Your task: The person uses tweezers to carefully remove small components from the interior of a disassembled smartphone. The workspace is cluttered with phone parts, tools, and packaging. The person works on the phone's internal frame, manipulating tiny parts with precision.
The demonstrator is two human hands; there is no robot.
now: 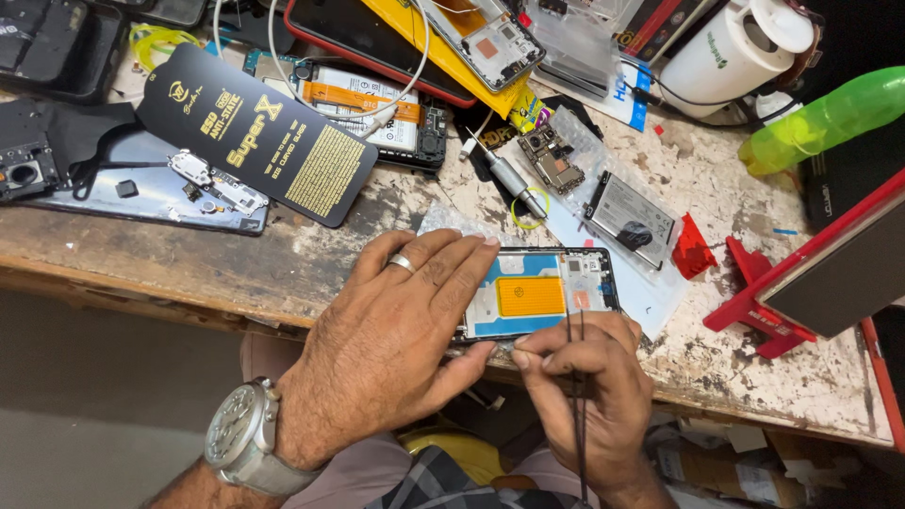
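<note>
At the near edge of the worn tabletop lies the opened phone, blue inside with an orange patch. Left hand spread flat, pinning it and hiding its left end. Right hand pinches thin dark tweezers; their tips are hard to make out.
</note>
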